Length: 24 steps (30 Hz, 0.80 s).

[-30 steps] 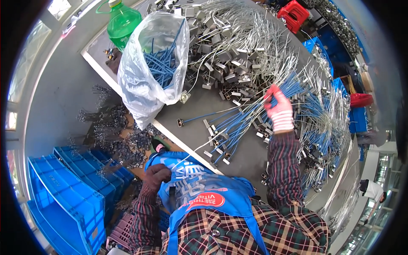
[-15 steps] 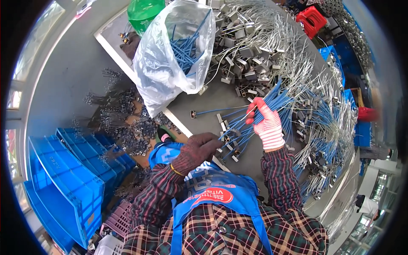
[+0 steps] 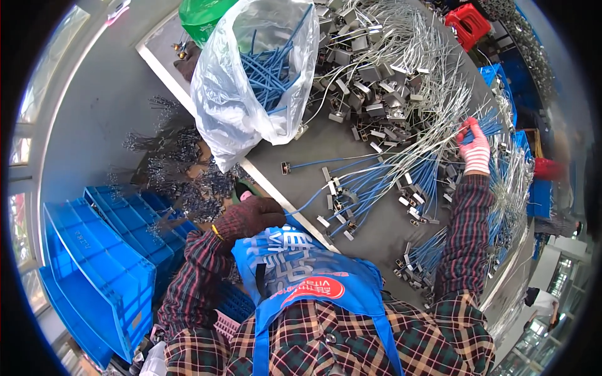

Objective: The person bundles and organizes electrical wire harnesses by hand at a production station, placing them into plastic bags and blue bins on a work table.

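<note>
My right hand, in a red-and-white striped glove, is closed on a bunch of thin blue tubes at the right side of the table. Pale bare wires stretch from beside it back to small metal-ended parts at the middle of the table. Over the near table edge, my left hand wears a dark maroon knitted glove. Its fingers are closed, and a single blue wire runs from the fingertips towards those parts. What lies inside that grip is mostly hidden.
A clear plastic bag of cut blue tubes stands at the far left of the table. Beyond the parts lies a large heap of wired metal pieces. Blue crates stack at the lower left. A red container is at the far right.
My right hand has moved right and away with the blue tubes, and pale wire now shows where blue covered it. My left hand has drawn back to the left.
</note>
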{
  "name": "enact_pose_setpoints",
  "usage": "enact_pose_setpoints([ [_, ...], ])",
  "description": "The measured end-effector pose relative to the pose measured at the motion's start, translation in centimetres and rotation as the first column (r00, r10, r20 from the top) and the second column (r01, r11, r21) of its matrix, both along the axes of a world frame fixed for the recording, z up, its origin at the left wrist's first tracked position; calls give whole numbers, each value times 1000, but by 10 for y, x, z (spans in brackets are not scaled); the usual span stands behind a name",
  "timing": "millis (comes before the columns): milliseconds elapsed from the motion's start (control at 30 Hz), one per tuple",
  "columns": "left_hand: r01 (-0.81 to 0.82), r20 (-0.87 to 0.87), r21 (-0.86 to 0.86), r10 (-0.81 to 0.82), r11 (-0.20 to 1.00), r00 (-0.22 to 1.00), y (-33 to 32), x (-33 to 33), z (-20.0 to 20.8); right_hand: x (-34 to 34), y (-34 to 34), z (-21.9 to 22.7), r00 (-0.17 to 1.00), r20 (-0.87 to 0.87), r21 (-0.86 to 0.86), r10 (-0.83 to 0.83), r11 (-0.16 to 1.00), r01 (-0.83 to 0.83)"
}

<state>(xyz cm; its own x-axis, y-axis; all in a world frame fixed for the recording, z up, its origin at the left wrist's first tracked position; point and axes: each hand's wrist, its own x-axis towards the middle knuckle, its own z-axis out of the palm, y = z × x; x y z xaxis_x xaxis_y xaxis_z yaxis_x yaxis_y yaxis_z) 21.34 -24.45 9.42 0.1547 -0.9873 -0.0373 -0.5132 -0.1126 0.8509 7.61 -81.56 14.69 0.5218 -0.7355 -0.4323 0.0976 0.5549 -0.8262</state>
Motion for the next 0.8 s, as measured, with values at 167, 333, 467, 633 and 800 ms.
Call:
enact_pose_setpoints([
  [167,-147,-399,489,370,860,839,-30,-10,26,-2,-11,10,920,-384,-518,-74,842,-149],
  [333,-330,-227,121,349,936,909,-79,-44,42,-6,12,21,951,-269,-476,-149,879,3],
  [467,-532,82,-43,534,846,842,-93,-31,48,-8,65,26,979,-140,-298,147,937,-183],
  [633,-777,459,-56,708,627,537,-113,13,38,-14,87,15,973,-178,-314,149,928,-200],
  [800,-846,223,-72,835,529,503,-116,21,-38,-1,94,7,999,-32,-325,-15,946,4],
])
